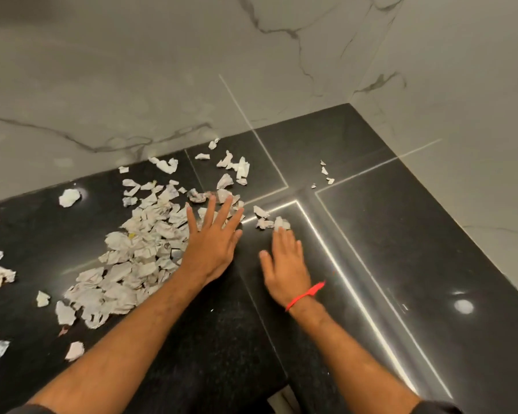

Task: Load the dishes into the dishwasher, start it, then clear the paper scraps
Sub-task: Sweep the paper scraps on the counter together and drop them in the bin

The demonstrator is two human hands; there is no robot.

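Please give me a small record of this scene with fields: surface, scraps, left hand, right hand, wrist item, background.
surface: black polished counter in a corner
scraps: main pile of paper scraps left of the hands; small stray scraps near the corner, others at the far left edge
left hand: left hand flat, fingers spread, resting against the right edge of the pile
right hand: right hand flat, fingertips touching a few scraps
wrist item: red thread on the right wrist
background: grey marble wall

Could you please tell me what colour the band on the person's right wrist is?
Red: the wrist band shows best in the head view, the only one.
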